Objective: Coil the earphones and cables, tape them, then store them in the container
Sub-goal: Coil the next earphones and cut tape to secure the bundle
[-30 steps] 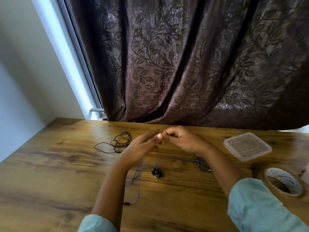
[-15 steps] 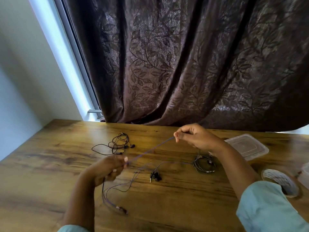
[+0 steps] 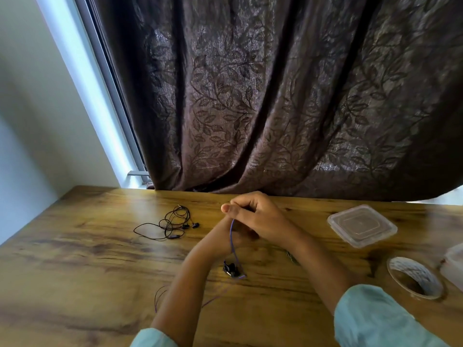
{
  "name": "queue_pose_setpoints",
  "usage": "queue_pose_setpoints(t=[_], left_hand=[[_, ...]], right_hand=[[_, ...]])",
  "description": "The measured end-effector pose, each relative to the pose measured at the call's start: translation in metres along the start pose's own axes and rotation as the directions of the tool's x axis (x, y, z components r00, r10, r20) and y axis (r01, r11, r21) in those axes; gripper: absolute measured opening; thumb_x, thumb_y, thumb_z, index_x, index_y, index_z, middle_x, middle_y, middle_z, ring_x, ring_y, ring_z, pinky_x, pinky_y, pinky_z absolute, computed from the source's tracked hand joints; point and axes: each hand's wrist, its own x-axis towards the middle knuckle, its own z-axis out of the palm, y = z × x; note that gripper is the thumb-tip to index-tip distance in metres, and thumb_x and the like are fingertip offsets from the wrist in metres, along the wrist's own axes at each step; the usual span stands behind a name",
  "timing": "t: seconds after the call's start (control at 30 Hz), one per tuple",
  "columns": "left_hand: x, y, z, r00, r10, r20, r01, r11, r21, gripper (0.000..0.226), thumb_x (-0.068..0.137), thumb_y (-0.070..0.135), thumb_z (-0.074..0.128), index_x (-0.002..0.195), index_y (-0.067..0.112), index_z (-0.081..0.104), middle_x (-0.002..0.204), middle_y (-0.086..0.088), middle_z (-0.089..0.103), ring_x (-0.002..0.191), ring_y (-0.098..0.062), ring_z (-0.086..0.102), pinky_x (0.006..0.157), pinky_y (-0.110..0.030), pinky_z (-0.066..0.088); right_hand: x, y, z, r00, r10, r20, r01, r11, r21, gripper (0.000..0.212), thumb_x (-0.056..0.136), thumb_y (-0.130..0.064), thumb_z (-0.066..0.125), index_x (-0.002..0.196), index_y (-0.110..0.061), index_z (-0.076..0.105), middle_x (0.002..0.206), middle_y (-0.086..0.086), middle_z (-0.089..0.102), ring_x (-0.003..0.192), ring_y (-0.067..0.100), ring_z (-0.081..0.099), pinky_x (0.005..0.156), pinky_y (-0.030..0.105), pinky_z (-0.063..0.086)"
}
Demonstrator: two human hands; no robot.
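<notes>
My right hand [image 3: 258,217] is raised over the middle of the table, fingers curled, pinching a purple earphone cable [image 3: 232,240] at the thumb. The cable hangs down to its black earbuds [image 3: 230,270] on the wood, and more purple strands trail beside my left forearm. My left hand [image 3: 221,240] sits just under the right one, its fingers hidden behind it. A tangled black earphone set [image 3: 172,222] lies loose to the left. The clear plastic container [image 3: 362,225], lid on, stands at the right, with a tape roll [image 3: 414,278] nearer me.
A second clear container [image 3: 454,264] shows at the right edge. A dark cable bundle [image 3: 290,255] peeks out beside my right forearm. The wooden table [image 3: 75,259] ends at the brown curtain [image 3: 250,108] behind and at the wall on the left.
My left hand has come up from the lower left to meet the right hand, bringing the purple cable in. The stretched span between the hands is gone.
</notes>
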Motion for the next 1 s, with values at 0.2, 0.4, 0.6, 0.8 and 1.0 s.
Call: queue_pose_setpoints(t=[0.2,0.4,0.6,0.8,1.0], left_hand=[[0.011,-0.014,0.003,0.988,0.125,-0.094,-0.119,0.991,0.065,0.027,0.093,-0.001,0.048,0.083,0.021,0.059,0.071,0.012,0.057,0.064,0.002,0.053,0.064,-0.02,0.044],[-0.001,-0.03,-0.048,0.994,0.017,-0.107,-0.014,0.999,0.03,0.012,0.084,0.03,0.066,0.076,0.021,0.066,0.073,-0.008,0.05,0.07,-0.019,0.043,0.063,-0.029,0.035],[-0.009,-0.04,-0.086,0.979,-0.075,-0.187,0.076,0.997,0.0,0.014,0.09,0.015,0.058,0.078,0.016,0.066,0.065,0.012,0.06,0.065,0.0,0.054,0.063,-0.015,0.043],[-0.004,-0.032,-0.071,0.949,-0.071,-0.307,0.075,0.997,0.0,0.015,0.09,0.02,0.059,0.076,0.02,0.065,0.064,0.0,0.049,0.055,-0.006,0.044,0.046,-0.011,0.036],[0.006,-0.021,-0.04,0.985,-0.035,-0.168,0.044,0.998,0.054,0.012,0.09,0.017,0.061,0.081,0.017,0.068,0.054,0.002,0.045,0.038,-0.005,0.037,0.038,-0.015,0.03]], right_hand=[[-0.002,0.002,-0.012,0.981,-0.044,-0.189,0.068,0.99,0.123,0.053,0.091,-0.024,0.059,0.055,0.012,0.044,0.043,0.008,0.036,0.042,0.012,0.036,0.046,0.019,0.034],[-0.013,0.015,-0.057,0.931,0.006,-0.364,0.086,0.968,0.236,0.052,0.088,-0.024,0.054,0.043,-0.005,0.038,0.038,-0.002,0.032,0.037,0.007,0.029,0.048,0.008,0.034],[-0.021,0.042,-0.073,0.908,0.039,-0.418,0.048,0.979,0.197,0.057,0.091,-0.011,0.052,0.037,-0.02,0.038,0.036,-0.01,0.032,0.035,0.004,0.029,0.045,0.009,0.032],[-0.023,0.068,-0.056,0.968,0.107,-0.228,-0.123,0.991,-0.057,0.033,0.088,-0.014,0.062,0.057,-0.008,0.053,0.055,0.003,0.044,0.052,0.012,0.04,0.055,0.025,0.033],[-0.018,0.062,-0.014,0.981,0.189,-0.034,-0.191,0.974,-0.118,0.039,0.084,-0.007,0.067,0.111,-0.033,0.058,0.105,-0.011,0.063,0.1,-0.001,0.056,0.088,0.014,0.043]])
